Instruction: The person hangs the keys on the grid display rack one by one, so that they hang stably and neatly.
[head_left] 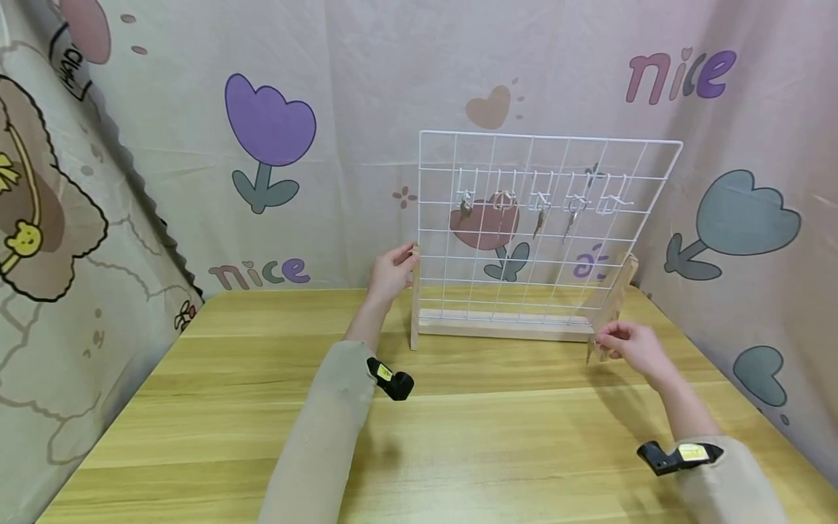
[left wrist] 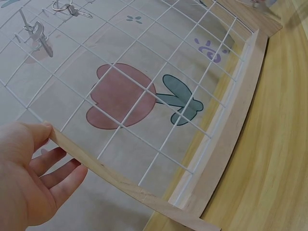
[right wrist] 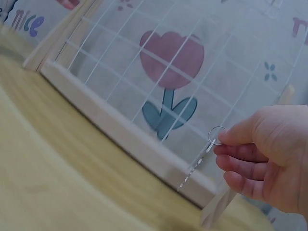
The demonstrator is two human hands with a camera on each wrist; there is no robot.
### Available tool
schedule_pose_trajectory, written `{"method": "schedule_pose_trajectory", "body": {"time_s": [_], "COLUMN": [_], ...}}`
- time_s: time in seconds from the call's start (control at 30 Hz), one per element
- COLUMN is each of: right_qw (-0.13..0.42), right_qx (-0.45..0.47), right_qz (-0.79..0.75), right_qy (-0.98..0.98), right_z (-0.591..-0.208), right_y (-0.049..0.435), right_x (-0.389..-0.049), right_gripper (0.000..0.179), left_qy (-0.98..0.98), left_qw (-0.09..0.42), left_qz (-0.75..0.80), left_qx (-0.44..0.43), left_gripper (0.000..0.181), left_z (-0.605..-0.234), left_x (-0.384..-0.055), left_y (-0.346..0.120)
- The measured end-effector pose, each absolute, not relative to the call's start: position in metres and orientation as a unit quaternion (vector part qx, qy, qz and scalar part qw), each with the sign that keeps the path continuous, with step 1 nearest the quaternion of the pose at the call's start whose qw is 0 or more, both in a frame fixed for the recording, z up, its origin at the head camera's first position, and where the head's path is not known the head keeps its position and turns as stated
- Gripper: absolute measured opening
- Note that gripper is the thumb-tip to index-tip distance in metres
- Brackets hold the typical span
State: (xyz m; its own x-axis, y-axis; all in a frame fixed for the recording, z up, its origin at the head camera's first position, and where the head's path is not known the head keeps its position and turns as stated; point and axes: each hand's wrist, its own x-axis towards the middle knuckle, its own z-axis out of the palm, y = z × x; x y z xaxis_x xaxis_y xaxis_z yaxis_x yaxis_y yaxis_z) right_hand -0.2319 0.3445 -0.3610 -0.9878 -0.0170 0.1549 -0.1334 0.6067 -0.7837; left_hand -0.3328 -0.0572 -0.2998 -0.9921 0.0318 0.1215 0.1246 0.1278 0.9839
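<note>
A white wire grid (head_left: 551, 136) stands in a wooden frame with a base bar (head_left: 504, 328). My left hand (head_left: 390, 274) holds the left wooden side post (left wrist: 103, 171), thumb on one face and fingers on the other. Between the thumb and fingers of my right hand (head_left: 631, 347) is a key (right wrist: 196, 166) on a metal ring (right wrist: 217, 134). This key hangs down in front of the frame's lower right corner, close to the right wooden post (head_left: 625, 275). Across the grid, a row of white hooks (head_left: 612, 204) bears several keys, one being a key (head_left: 540, 220) near the middle.
The frame stands towards the back of a wood-grain table (head_left: 497, 437). Behind it hangs a printed curtain (head_left: 366, 94) with flowers and lettering, which also runs along the left and right sides. A black camera (head_left: 393, 380) sits on the left sleeve, another camera (head_left: 677, 457) on the right.
</note>
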Motion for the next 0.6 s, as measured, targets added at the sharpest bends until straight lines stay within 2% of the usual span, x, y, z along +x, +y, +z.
{"method": "schedule_pose_trajectory", "body": {"time_s": [0.6], "right_qw": [0.125], "right_qx": [0.055], "right_qz": [0.431], "right_qy": [-0.892], "right_z": [-0.274], "right_y": [0.34], "right_x": [-0.241], "right_gripper": [0.026], "left_qy": [-0.746], "left_qw": [0.034], "left_qz": [-0.663], "left_qx": [-0.055], "left_gripper": [0.041], "left_z": [-0.301], "left_x": [-0.335], "left_y": [-0.057]}}
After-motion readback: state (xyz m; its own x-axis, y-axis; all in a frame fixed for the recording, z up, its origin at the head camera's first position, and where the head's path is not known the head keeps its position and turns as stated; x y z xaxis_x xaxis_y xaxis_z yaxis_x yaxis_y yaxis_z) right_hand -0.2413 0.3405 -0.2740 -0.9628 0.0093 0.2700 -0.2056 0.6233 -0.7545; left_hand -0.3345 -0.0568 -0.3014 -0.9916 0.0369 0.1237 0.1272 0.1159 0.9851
